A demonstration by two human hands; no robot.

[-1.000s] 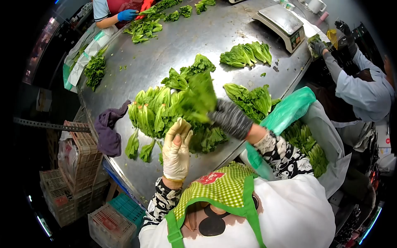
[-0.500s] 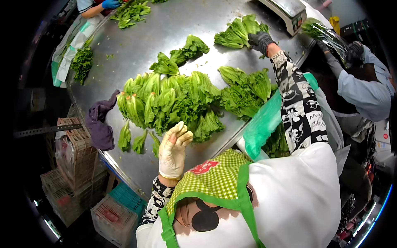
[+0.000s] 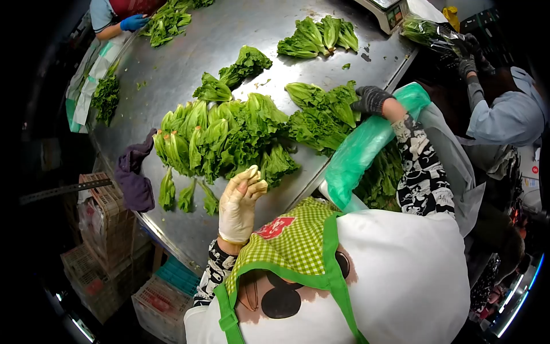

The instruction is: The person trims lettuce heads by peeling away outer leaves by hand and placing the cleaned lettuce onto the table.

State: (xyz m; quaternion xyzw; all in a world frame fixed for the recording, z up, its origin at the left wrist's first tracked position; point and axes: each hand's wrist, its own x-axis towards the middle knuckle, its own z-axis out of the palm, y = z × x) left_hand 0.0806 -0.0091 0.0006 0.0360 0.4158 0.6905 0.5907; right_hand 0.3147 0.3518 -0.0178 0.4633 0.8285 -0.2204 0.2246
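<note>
Leafy greens, a purple cloth and a scale are all sitting on the shiny metal table.

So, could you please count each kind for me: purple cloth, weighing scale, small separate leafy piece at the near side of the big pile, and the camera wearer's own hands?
Purple cloth: 1
Weighing scale: 1
Small leafy pieces: 3
Hands: 2 (white-gloved left hand, grey-gloved right hand)
Total: 7

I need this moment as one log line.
left hand: empty, near large lettuce pile; right hand: at smaller lettuce bunch, grip unclear; purple cloth: table edge
</note>
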